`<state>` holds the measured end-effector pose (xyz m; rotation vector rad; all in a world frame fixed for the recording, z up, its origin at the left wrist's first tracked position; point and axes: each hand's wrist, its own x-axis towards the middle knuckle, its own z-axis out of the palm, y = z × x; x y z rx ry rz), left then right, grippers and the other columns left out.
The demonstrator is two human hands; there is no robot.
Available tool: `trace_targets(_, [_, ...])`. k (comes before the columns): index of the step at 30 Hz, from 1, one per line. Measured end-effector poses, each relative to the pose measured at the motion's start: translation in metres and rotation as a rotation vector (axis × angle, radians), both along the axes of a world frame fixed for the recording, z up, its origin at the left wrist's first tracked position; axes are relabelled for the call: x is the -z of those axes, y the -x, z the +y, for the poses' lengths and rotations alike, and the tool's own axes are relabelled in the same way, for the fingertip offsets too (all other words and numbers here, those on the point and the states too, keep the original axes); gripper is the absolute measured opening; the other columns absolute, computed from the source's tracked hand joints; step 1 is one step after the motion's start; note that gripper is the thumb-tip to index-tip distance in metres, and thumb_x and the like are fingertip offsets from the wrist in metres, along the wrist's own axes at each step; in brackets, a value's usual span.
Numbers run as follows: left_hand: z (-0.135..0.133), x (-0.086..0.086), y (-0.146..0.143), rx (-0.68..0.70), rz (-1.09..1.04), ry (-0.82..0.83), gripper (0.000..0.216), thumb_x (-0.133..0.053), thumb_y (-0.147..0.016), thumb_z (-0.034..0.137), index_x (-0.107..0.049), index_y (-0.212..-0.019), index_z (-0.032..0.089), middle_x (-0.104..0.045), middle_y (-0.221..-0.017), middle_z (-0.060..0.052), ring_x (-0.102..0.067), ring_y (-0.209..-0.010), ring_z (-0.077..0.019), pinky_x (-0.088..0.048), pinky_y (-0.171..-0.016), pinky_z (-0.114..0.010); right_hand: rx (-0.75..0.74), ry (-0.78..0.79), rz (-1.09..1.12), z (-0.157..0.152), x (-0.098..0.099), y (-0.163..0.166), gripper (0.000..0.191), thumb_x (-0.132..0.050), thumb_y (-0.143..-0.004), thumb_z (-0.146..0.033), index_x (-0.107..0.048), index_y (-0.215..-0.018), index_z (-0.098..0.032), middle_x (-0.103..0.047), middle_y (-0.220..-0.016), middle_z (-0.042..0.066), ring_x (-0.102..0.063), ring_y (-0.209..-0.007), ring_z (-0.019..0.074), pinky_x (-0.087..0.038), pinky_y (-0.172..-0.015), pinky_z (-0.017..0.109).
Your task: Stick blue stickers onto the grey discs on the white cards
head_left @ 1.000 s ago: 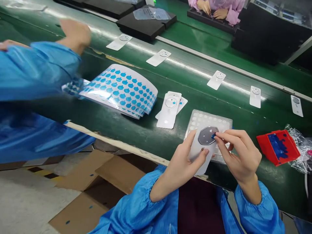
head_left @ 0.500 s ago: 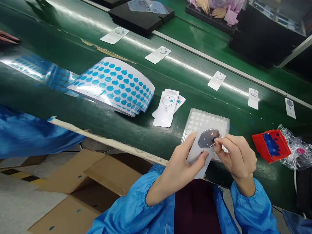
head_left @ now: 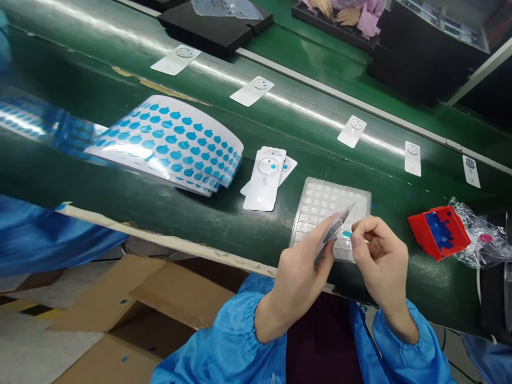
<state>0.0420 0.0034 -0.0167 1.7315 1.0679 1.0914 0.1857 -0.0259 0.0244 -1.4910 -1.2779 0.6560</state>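
My left hand (head_left: pixel 300 277) is closed around a flat white card (head_left: pixel 333 234), which is turned almost edge-on, so its face is mostly hidden. Between finger and thumb, my right hand (head_left: pixel 380 261) pinches a small blue sticker (head_left: pixel 347 234) just right of the card, apart from it. Under both hands lies a clear plastic sheet (head_left: pixel 316 200) with rows of small round and square bumps. Left of it, two white cards (head_left: pixel 262 186) overlap, each bearing an octagonal disc and a blue dot.
A curled sheet of blue stickers (head_left: pixel 168 138) lies on the green bench at the left. Several white cards (head_left: pixel 352 132) are spread along the strip beyond. At right stand a red box (head_left: pixel 420 229) with blue pieces and crumpled clear plastic (head_left: pixel 486 240). A co-worker's hands (head_left: pixel 348 16) are across the bench.
The card in my left hand has tipped from face-up to nearly edge-on. My right hand has come away from the disc with the blue sticker. The view has shifted slightly.
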Motion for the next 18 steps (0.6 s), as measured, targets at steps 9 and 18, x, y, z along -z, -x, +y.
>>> trace_targets(9, [0.02, -0.004, 0.014, 0.031, -0.16, 0.483, 0.028, -0.074, -0.098, 0.038, -0.066, -0.123, 0.026, -0.081, -0.107, -0.006, -0.083, -0.086, -0.0267, -0.068, -0.072, -0.032, 0.884, -0.047, -0.655, -0.043, 0.021, -0.152, 0.014, -0.067, -0.094, -0.034, -0.065, -0.102, -0.022, -0.07, -0.091, 0.008, -0.069, -0.077, 0.0239, -0.055, -0.063, 0.035])
trace_targets(18, [0.033, -0.018, 0.019, -0.103, -0.133, 0.661, 0.051, -0.084, -0.086, 0.051, -0.067, -0.126, 0.024, -0.082, -0.113, -0.01, -0.084, -0.09, -0.0344, -0.072, -0.068, -0.041, 0.655, 0.322, -0.95, -0.07, 0.049, -0.224, 0.041, -0.047, -0.103, -0.043, -0.078, -0.108, -0.016, -0.071, -0.129, 0.023, -0.065, -0.129, 0.0399, -0.053, -0.109, 0.058])
